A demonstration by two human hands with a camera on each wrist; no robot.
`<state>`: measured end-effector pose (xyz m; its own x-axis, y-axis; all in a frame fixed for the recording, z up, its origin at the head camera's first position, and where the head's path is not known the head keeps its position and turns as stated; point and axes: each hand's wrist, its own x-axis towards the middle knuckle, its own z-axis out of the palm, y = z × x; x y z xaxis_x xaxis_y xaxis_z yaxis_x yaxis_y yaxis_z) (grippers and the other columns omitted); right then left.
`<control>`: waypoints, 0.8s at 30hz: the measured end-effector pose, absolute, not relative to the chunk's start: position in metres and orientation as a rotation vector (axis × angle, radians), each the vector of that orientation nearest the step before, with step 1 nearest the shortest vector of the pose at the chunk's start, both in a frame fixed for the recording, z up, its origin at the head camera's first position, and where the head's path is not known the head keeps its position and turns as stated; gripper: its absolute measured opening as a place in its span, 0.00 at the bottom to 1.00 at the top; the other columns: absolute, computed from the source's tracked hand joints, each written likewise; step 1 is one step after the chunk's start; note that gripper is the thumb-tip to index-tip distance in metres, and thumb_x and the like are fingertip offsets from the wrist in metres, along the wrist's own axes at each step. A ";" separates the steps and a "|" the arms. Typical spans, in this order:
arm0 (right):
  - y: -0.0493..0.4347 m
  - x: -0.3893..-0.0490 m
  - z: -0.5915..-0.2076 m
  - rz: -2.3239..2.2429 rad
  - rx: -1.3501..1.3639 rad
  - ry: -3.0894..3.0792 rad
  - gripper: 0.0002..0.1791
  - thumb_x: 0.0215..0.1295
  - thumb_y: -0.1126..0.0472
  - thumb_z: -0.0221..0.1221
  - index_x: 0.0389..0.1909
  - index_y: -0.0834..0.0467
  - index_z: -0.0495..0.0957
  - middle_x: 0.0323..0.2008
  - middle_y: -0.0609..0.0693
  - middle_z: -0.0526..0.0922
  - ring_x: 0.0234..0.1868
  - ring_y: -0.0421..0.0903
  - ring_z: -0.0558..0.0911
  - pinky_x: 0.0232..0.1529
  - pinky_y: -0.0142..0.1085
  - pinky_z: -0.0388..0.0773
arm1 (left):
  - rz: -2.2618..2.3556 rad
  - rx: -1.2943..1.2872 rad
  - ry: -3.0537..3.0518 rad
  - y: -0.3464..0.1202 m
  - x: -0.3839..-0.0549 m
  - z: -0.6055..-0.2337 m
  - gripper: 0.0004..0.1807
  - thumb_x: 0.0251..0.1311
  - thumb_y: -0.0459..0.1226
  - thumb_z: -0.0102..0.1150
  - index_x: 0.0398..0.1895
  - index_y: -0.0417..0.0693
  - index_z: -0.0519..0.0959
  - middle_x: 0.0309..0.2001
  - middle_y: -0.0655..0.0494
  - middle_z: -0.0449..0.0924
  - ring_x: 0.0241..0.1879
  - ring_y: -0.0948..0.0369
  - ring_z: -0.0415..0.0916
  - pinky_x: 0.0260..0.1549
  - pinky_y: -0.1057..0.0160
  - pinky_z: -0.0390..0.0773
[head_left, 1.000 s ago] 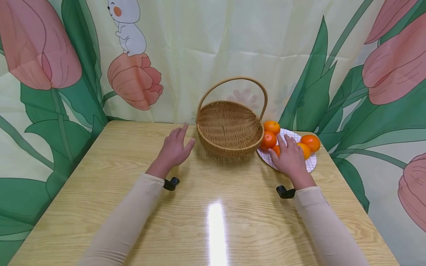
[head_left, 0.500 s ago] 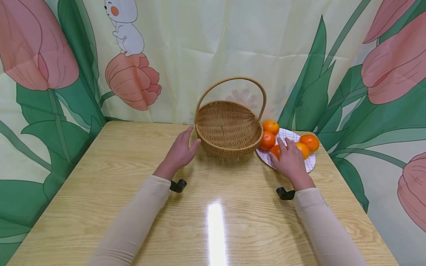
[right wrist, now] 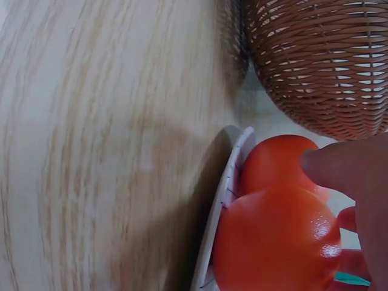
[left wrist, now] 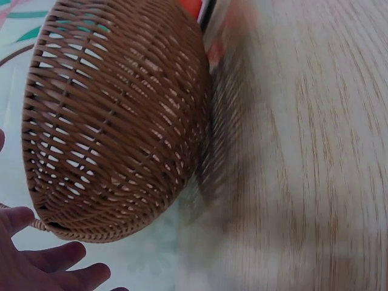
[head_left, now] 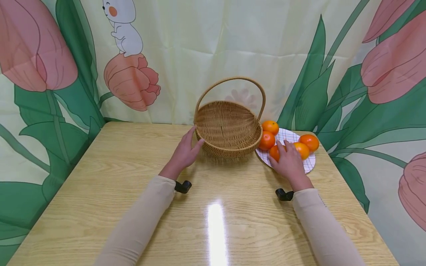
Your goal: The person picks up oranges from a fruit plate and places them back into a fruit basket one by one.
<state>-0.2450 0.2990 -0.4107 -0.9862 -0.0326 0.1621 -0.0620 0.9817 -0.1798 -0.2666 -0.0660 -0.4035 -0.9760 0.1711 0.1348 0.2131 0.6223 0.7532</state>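
A wicker basket (head_left: 229, 127) with an arched handle stands at the back of the table. My left hand (head_left: 184, 151) is at its left side, thumb apart from spread fingers; in the left wrist view the fingers (left wrist: 57, 257) lie close beside the woven wall, contact unclear. My right hand (head_left: 290, 160) is over the round checked plate (head_left: 311, 164) of oranges. An orange (head_left: 274, 152) sits between its thumb and index finger. In the right wrist view the thumb overlaps the farther orange (right wrist: 276, 157), with fingertips beside the nearer orange (right wrist: 276, 239); no firm grip shows.
Two oranges lie at the plate's left side, one being a redder orange (head_left: 267, 140) by the basket. Another orange (head_left: 309, 142) rests at the right. A printed curtain (head_left: 186, 66) hangs behind the wooden table (head_left: 133, 207).
My left hand has moved right, up to the basket's left side. My right hand has shifted only slightly over the plate. The basket and oranges stay in place.
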 end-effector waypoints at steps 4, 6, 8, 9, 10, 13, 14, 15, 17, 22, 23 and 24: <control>0.299 -0.245 -0.413 0.267 0.081 -2.965 0.39 0.60 0.47 0.53 0.68 0.58 0.52 0.66 0.68 0.51 0.65 0.67 0.52 0.61 0.65 0.51 | -1.347 -0.323 -2.776 -0.063 -0.268 -0.406 0.39 0.59 0.66 0.31 0.71 0.68 0.39 0.72 0.54 0.43 0.69 0.46 0.48 0.62 0.41 0.56; 0.298 -0.246 -0.414 0.260 0.078 -2.963 0.38 0.60 0.47 0.54 0.68 0.58 0.53 0.66 0.68 0.52 0.65 0.67 0.52 0.60 0.65 0.53 | -1.366 -0.326 -2.762 -0.061 -0.270 -0.408 0.39 0.59 0.66 0.31 0.71 0.68 0.38 0.72 0.55 0.43 0.69 0.47 0.47 0.62 0.41 0.55; 0.298 -0.246 -0.415 0.257 0.074 -2.965 0.38 0.59 0.48 0.55 0.67 0.58 0.54 0.66 0.67 0.52 0.64 0.67 0.53 0.58 0.66 0.54 | -1.383 -0.330 -2.743 -0.060 -0.271 -0.410 0.39 0.59 0.66 0.32 0.71 0.67 0.39 0.72 0.56 0.43 0.69 0.47 0.46 0.62 0.41 0.55; 0.298 -0.246 -0.416 0.254 0.069 -2.965 0.37 0.59 0.48 0.55 0.67 0.57 0.55 0.66 0.67 0.52 0.64 0.67 0.53 0.57 0.66 0.55 | -1.395 -0.333 -2.734 -0.059 -0.271 -0.410 0.39 0.59 0.66 0.32 0.71 0.67 0.39 0.72 0.56 0.42 0.69 0.47 0.46 0.62 0.41 0.55; 0.297 -0.247 -0.416 0.257 0.068 -2.968 0.37 0.58 0.49 0.56 0.66 0.57 0.56 0.66 0.67 0.52 0.64 0.67 0.53 0.57 0.66 0.56 | -1.411 -0.332 -2.724 -0.058 -0.272 -0.411 0.40 0.59 0.66 0.32 0.71 0.67 0.39 0.72 0.56 0.42 0.70 0.48 0.45 0.63 0.41 0.55; 0.297 -0.247 -0.418 0.271 0.063 -2.975 0.36 0.58 0.51 0.57 0.66 0.56 0.58 0.65 0.67 0.53 0.63 0.67 0.54 0.55 0.67 0.57 | -1.454 -0.310 -2.703 -0.055 -0.273 -0.413 0.42 0.57 0.68 0.32 0.71 0.66 0.39 0.72 0.56 0.42 0.70 0.49 0.44 0.63 0.41 0.54; 0.297 -0.247 -0.419 0.278 0.061 -2.976 0.35 0.58 0.51 0.57 0.65 0.56 0.58 0.65 0.67 0.53 0.63 0.67 0.54 0.55 0.67 0.58 | -1.470 -0.296 -2.696 -0.053 -0.274 -0.413 0.42 0.56 0.68 0.32 0.71 0.66 0.39 0.72 0.56 0.42 0.70 0.49 0.44 0.63 0.41 0.54; 0.297 -0.247 -0.419 0.280 0.059 -2.975 0.35 0.58 0.52 0.57 0.65 0.56 0.59 0.65 0.66 0.53 0.63 0.67 0.54 0.54 0.67 0.59 | -1.485 -0.282 -2.692 -0.052 -0.274 -0.414 0.42 0.55 0.69 0.32 0.71 0.67 0.39 0.72 0.55 0.41 0.70 0.49 0.44 0.63 0.41 0.54; 0.297 -0.247 -0.421 0.289 0.059 -2.966 0.33 0.58 0.54 0.57 0.64 0.55 0.59 0.65 0.66 0.53 0.63 0.67 0.55 0.54 0.67 0.59 | -1.509 -0.255 -2.680 -0.050 -0.275 -0.415 0.43 0.54 0.70 0.32 0.71 0.68 0.38 0.72 0.54 0.41 0.70 0.48 0.45 0.63 0.41 0.55; 0.298 -0.247 -0.422 0.303 0.065 -2.937 0.33 0.57 0.57 0.59 0.63 0.55 0.60 0.64 0.65 0.54 0.62 0.66 0.56 0.55 0.66 0.60 | -1.560 -0.222 -2.632 -0.046 -0.275 -0.417 0.40 0.56 0.67 0.35 0.70 0.72 0.37 0.72 0.54 0.40 0.69 0.47 0.45 0.62 0.41 0.56; 0.298 -0.247 -0.422 0.308 0.068 -2.932 0.33 0.57 0.57 0.60 0.63 0.55 0.60 0.64 0.65 0.54 0.62 0.66 0.56 0.55 0.66 0.60 | -1.571 -0.224 -2.620 -0.046 -0.275 -0.418 0.39 0.57 0.66 0.35 0.70 0.73 0.37 0.72 0.54 0.40 0.70 0.47 0.45 0.62 0.41 0.55; 0.298 -0.246 -0.422 0.313 0.069 -2.928 0.33 0.57 0.57 0.60 0.63 0.55 0.60 0.64 0.65 0.54 0.62 0.66 0.56 0.55 0.66 0.60 | -1.582 -0.223 -2.606 -0.045 -0.275 -0.418 0.38 0.58 0.65 0.36 0.70 0.74 0.37 0.72 0.55 0.40 0.70 0.48 0.44 0.62 0.41 0.55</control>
<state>-0.2464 0.2976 -0.4218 -0.9797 -0.0253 0.1987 -0.0668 0.9765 -0.2049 -0.2754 -0.0448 -0.4183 -0.9858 0.0802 0.1473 0.1677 0.4547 0.8747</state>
